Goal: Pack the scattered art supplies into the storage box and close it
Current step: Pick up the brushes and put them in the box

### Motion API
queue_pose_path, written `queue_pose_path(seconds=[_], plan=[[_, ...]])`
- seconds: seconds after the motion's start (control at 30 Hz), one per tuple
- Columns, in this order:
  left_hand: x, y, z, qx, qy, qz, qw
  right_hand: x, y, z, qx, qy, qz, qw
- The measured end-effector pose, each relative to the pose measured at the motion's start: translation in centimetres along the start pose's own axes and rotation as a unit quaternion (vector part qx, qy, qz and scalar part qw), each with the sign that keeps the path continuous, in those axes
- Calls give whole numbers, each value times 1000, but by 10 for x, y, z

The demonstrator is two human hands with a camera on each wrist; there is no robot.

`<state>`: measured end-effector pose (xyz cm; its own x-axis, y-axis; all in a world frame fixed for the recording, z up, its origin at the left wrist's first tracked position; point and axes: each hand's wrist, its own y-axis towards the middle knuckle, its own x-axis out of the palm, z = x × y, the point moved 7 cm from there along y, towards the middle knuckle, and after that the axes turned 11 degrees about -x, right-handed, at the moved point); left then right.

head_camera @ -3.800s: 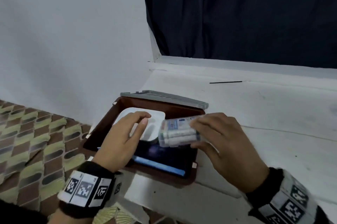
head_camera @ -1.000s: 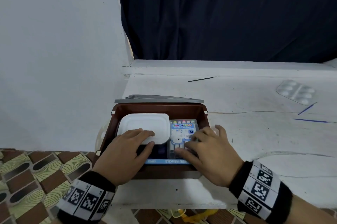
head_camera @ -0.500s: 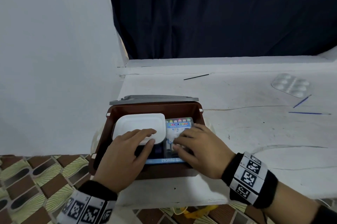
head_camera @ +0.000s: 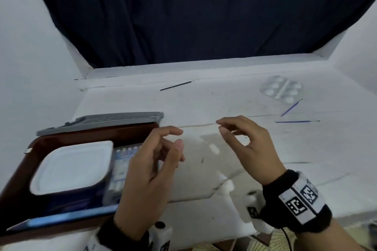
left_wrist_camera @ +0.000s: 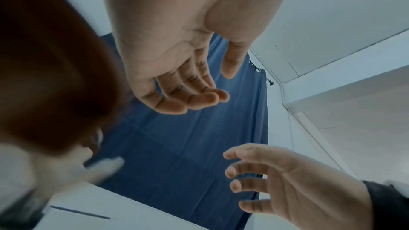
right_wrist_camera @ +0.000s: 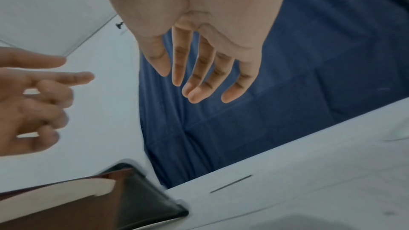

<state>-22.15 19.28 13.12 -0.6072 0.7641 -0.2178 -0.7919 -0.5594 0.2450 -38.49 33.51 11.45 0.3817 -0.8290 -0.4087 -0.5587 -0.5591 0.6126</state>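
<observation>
1. Head view: both hands hover empty, fingers loosely curled, the left hand (head_camera: 151, 179) over the right edge of the open brown storage box (head_camera: 18, 171), the right hand (head_camera: 248, 148) above the white table (head_camera: 306, 148). The box holds a white container (head_camera: 71, 167) and a marker pack (head_camera: 122, 161).
2. Left wrist view: left hand (left_wrist_camera: 177, 55) relaxed, holding nothing.
3. Right wrist view: right hand (right_wrist_camera: 199, 41) relaxed, empty; the box (right_wrist_camera: 88, 204) below.

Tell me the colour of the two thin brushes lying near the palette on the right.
Blue: both brushes beside the clear palette; head view shows them best.
</observation>
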Motion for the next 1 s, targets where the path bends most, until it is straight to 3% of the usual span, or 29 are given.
queue_pose_path(seconds=[0.17, 0.4, 0.63, 0.77, 0.87, 1.0], plan=[[89, 33, -16, -44, 0, -2, 999, -97, 2, 95, 44, -54, -9, 997], [223, 88, -48, -154, 37, -108, 981, -213, 0, 232, 152, -194, -108, 963], [330, 170, -80, -188, 151, -182, 953, -247, 5, 315, 230, -280, -249, 898], [398, 220, -88, -171, 260, -259, 914, -241, 8, 330, 233, -322, -307, 865], [452, 244, -94, -141, 371, -319, 861, -241, 7, 334, 228, -322, -305, 867], [493, 265, -109, -94, 487, -345, 797, -248, 6, 335, 214, -346, -304, 862]])
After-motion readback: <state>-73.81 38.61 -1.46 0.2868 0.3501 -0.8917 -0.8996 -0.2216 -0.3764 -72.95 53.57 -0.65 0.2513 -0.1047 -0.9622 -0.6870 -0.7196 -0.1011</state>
